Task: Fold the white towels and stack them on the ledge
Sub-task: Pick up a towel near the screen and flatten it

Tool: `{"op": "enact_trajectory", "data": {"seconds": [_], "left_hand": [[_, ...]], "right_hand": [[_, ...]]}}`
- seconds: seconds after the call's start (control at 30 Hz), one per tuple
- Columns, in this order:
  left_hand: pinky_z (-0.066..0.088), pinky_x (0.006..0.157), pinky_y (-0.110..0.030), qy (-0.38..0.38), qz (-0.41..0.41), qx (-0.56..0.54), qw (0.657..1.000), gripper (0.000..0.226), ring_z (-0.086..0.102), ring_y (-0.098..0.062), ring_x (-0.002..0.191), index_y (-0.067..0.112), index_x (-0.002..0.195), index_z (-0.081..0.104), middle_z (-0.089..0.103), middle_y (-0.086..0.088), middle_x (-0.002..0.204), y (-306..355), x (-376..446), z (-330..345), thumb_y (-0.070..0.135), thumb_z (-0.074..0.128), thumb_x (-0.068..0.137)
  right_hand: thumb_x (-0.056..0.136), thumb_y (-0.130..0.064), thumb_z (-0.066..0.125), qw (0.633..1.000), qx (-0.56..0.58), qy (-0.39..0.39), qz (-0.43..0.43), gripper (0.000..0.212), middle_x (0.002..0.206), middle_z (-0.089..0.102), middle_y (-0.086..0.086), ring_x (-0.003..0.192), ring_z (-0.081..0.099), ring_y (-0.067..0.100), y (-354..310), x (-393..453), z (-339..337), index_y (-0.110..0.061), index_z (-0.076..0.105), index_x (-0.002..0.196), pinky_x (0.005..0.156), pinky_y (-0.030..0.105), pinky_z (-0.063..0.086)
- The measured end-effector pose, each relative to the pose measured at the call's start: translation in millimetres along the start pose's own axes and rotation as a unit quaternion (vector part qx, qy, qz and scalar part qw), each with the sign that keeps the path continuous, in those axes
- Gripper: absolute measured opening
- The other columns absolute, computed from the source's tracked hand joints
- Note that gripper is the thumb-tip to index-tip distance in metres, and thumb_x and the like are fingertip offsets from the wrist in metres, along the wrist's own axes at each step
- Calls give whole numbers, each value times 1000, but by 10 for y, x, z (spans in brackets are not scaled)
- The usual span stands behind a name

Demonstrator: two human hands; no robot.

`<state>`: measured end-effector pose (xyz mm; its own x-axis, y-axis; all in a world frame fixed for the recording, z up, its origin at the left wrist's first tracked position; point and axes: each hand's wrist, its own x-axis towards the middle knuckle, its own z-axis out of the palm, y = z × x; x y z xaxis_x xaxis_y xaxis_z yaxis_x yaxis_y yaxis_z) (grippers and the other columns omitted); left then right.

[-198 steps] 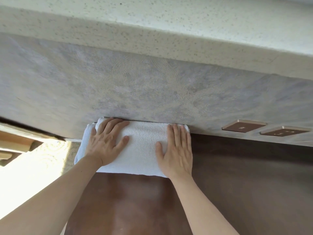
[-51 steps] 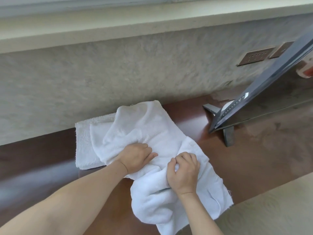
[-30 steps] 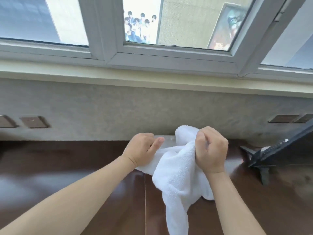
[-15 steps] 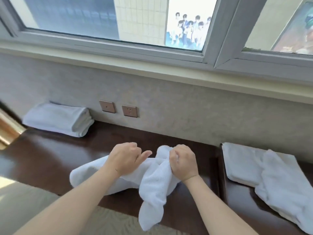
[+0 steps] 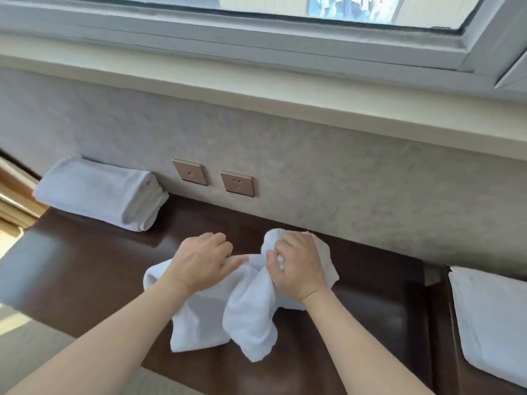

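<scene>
The left hand (image 5: 204, 266) covers the part of the crumpled towel (image 5: 245, 312) under its palm, and its fingertips curl out of sight into the cloth. The right hand (image 5: 299, 266) hides the bunched fold it grips; its fingertips are buried too. The towel hides the dark ledge (image 5: 85, 266) beneath it. The flat towel (image 5: 490, 317) at right is cut off by the picture's edge, so its full shape cannot be told. The 2 wall plates (image 5: 238, 183) show markings too small to read. The window (image 5: 285, 27) is cropped at the top, and the poster outside is blurred. Both forearms run out of the bottom edge.
</scene>
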<state>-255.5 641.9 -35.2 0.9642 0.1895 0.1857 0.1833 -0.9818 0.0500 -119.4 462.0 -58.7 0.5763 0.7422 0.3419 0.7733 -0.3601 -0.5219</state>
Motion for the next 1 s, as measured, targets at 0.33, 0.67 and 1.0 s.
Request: {"op": "enact_trajectory", "data": {"seconds": [0.33, 0.67, 1.0], "left_hand": [[-6, 122, -51, -358, -98, 9, 929, 95, 4, -19, 154, 29, 160, 16, 17, 6, 166, -18, -225, 963, 78, -10, 82], [-19, 118, -51, -332, -6, -7, 943, 100, -12, -27, 155, 23, 161, 8, -2, -9, 169, -146, -126, 1206, 81, -7, 82], [-21, 120, -36, -336, 143, -110, 925, 100, -29, -13, 149, 16, 150, -32, -36, 1, 159, -145, 26, 1164, 84, -5, 81]], "right_hand": [[105, -53, 24, 925, 0, -231, 303, 58, 169, -2, -2, 155, -7, 18, 313, -787, 618, -31, 12, 158, 126, 44, 0], [103, -41, 48, 860, 33, -98, 500, 58, 167, 12, 6, 154, 13, 22, -33, -1008, 792, -24, 26, 154, 122, 39, 23], [99, -41, 53, 696, 145, 100, 696, 48, 130, 52, 2, 122, 52, 28, -553, -950, 1200, -26, 38, 142, 101, 49, 46]]}}
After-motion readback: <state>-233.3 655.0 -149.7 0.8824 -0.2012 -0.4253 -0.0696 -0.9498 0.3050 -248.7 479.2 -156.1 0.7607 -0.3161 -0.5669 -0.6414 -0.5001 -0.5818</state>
